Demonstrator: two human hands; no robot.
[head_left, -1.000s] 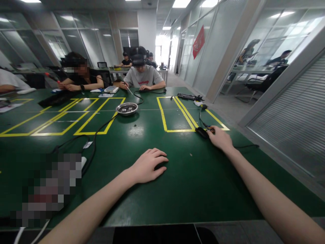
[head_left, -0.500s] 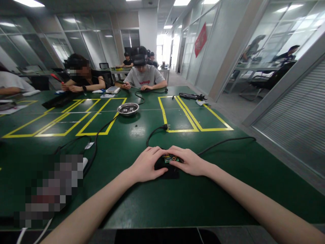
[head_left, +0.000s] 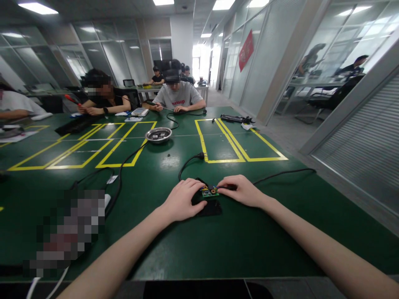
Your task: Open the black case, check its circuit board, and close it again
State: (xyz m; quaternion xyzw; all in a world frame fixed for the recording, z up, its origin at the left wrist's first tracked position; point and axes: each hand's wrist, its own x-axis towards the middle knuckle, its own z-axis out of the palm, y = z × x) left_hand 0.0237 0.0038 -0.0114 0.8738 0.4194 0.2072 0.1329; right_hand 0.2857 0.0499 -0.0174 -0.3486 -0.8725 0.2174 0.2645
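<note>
A small black device (head_left: 209,206) with an exposed green circuit board (head_left: 209,192) lies on the green table (head_left: 218,245) in front of me. My left hand (head_left: 182,199) curls round its left side, fingers closed on the black casing. My right hand (head_left: 241,191) grips the device's right end, where a black cable (head_left: 282,172) runs off to the right. A second black cable (head_left: 187,162) loops away from it toward the table's middle.
A metal bowl (head_left: 158,134) with small parts stands mid-table among yellow tape rectangles (head_left: 237,149). A black tool (head_left: 233,118) lies at the far right. Black cords (head_left: 118,174) and a white power strip (head_left: 106,201) lie to my left. Other people sit at the far side.
My right hand pulled the black device and its cable from the far right to in front of me. Both hands now hold it, and the circuit board shows more.
</note>
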